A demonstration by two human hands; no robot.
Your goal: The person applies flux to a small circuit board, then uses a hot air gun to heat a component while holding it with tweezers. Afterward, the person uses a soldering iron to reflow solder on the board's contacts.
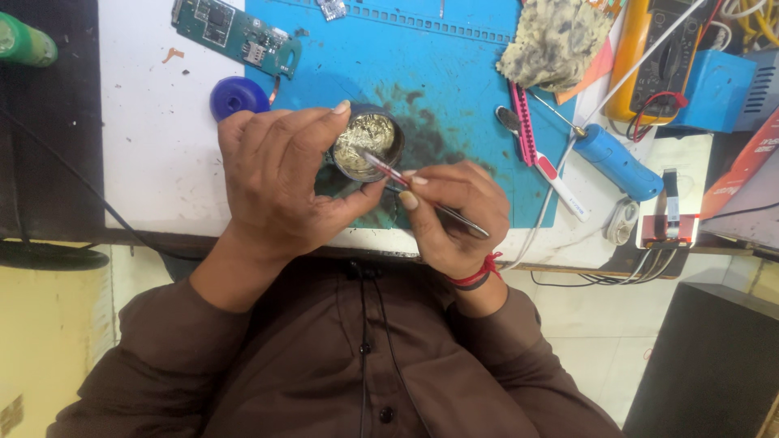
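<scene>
The left hand (276, 178) cups a small round tin (369, 146) of brassy wool on the blue mat (454, 73). The right hand (454, 215) pinches tweezers (422, 195), tips seemingly in the wool; the tin's base is hidden.

Left hand (276, 182) covers the near wall and base of the round tin (367, 146); only its brass-wool filling and far rim show. Rear end of the tweezers (422, 197) lies hidden under the right hand (454, 215). Green bottle (26, 40), yellow multimeter (661, 57) and circuit board (237, 34) are cropped by the frame edges.
</scene>
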